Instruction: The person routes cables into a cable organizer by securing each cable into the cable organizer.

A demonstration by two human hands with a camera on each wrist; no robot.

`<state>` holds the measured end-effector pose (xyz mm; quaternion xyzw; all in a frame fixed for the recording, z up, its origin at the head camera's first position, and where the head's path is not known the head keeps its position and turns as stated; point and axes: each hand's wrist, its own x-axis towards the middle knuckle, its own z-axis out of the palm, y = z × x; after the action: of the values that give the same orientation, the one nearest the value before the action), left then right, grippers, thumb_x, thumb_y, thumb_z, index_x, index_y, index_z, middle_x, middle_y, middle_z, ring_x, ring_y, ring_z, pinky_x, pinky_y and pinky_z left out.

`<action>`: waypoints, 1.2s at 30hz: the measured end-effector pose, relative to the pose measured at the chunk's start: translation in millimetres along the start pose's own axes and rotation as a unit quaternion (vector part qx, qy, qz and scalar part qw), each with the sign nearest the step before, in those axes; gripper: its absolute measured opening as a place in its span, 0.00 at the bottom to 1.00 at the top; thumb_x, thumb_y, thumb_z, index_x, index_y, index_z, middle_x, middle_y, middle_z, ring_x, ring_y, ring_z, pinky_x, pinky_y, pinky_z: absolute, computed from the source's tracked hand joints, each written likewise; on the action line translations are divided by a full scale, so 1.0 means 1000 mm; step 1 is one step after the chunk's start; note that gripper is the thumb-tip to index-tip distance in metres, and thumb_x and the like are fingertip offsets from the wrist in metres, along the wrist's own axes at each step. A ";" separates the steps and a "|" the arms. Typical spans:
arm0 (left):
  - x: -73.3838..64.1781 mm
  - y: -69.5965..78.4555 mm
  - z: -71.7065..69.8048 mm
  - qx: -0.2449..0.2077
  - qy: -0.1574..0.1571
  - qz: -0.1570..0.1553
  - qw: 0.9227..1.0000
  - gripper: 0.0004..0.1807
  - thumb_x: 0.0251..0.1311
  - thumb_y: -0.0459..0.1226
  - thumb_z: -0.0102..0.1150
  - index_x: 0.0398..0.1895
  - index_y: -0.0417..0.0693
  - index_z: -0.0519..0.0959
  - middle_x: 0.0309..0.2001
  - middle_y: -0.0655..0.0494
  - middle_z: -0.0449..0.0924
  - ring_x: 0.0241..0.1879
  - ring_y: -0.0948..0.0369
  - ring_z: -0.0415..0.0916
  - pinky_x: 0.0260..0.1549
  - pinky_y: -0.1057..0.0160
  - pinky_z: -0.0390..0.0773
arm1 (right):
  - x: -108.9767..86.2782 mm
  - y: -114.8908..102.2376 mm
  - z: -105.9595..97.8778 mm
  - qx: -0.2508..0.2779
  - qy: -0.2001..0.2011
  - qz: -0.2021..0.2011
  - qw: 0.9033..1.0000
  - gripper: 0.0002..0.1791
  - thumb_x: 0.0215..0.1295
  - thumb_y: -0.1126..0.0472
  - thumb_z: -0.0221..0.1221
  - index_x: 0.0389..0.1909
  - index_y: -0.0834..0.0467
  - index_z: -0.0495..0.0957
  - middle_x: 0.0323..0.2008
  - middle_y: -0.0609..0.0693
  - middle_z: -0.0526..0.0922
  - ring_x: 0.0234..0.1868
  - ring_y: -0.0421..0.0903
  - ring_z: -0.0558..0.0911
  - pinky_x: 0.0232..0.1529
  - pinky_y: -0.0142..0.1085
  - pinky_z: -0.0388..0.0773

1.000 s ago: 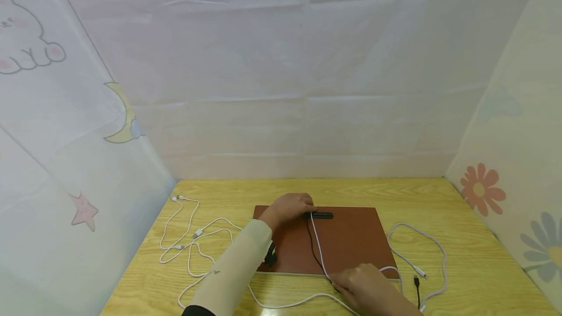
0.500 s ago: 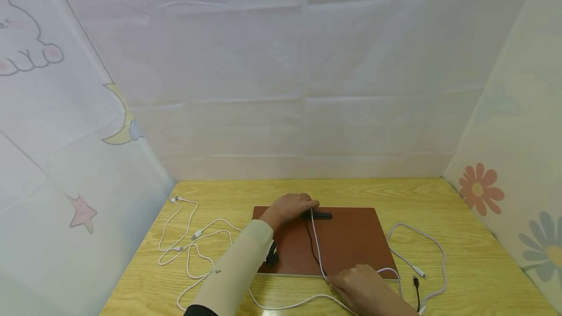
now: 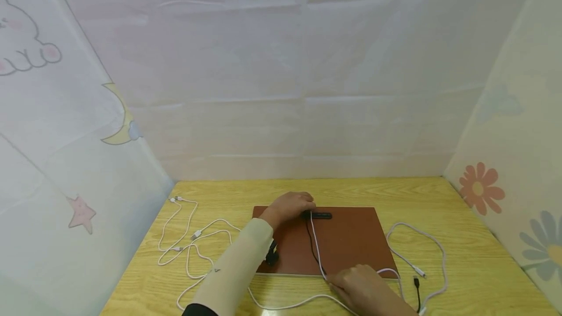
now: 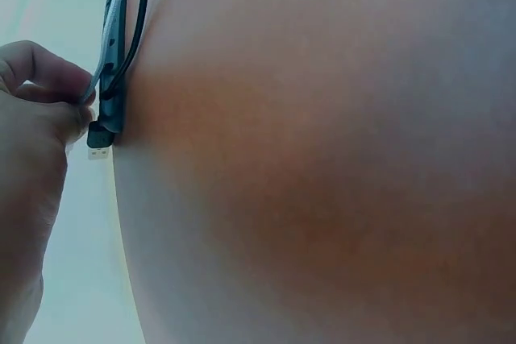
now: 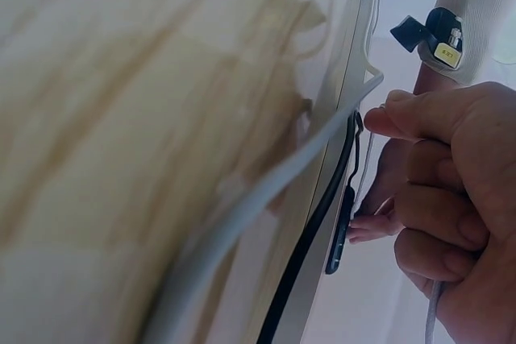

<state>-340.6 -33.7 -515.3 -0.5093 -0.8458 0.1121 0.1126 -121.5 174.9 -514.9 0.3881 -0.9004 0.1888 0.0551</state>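
A slim black bar (image 3: 324,215) lies along the far edge of a brown board (image 3: 351,243). Beside it, my left hand (image 3: 290,206) pinches a white cable (image 3: 317,247) between thumb and finger, as the left wrist view shows. A thin black cable (image 4: 143,14) runs against the bar, and a pale USB plug (image 4: 98,152) shows at the bar's end. At the board's near edge my right hand (image 3: 362,286) is curled around the white cable, which stretches between both hands. More white cable (image 5: 433,312) comes out below the right fist.
Several white cables (image 3: 190,245) lie loosely coiled on the wooden table (image 3: 408,194) at left. To the right are a looped white cable (image 3: 443,257) and a black plug (image 3: 416,282). A white cable (image 3: 303,304) crosses the front. Printed sheets (image 3: 246,62) wall the back and sides.
The left fingers rose slightly with the white cable, then came back down beside the bar. My right hand has shifted very slightly to the left, still holding the cable.
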 end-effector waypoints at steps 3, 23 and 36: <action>0.001 0.002 -0.004 0.022 -0.018 0.007 1.000 0.21 0.72 0.37 0.58 0.63 0.68 0.78 0.63 0.67 0.77 0.64 0.67 0.72 0.60 0.69 0.74 | 0.001 0.000 0.000 0.001 -0.009 0.008 1.000 0.13 0.75 0.58 0.58 0.27 0.42 0.78 0.19 0.29 0.72 0.20 0.25 0.69 0.19 0.25 0.62; 0.003 0.004 -0.010 0.213 -0.030 0.117 0.970 0.13 0.71 0.37 0.59 0.55 0.62 0.79 0.55 0.68 0.79 0.62 0.68 0.73 0.67 0.69 0.66 | -0.002 -0.006 0.000 -0.080 0.015 -0.005 0.997 0.15 0.68 0.61 0.63 0.22 0.45 0.73 0.13 0.33 0.63 0.14 0.28 0.59 0.14 0.25 0.52; 0.002 0.005 -0.015 0.184 -0.043 0.112 0.976 0.13 0.72 0.38 0.59 0.55 0.62 0.81 0.54 0.68 0.80 0.57 0.68 0.75 0.60 0.71 0.72 | -0.005 -0.009 -0.002 -0.128 -0.006 0.013 0.992 0.17 0.63 0.60 0.67 0.19 0.46 0.71 0.13 0.36 0.66 0.13 0.32 0.60 0.14 0.28 0.53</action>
<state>-332.7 -28.0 -502.8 -0.5665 -0.7521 0.2993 0.1548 -111.3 173.3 -512.1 0.3675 -0.9223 0.0705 0.0970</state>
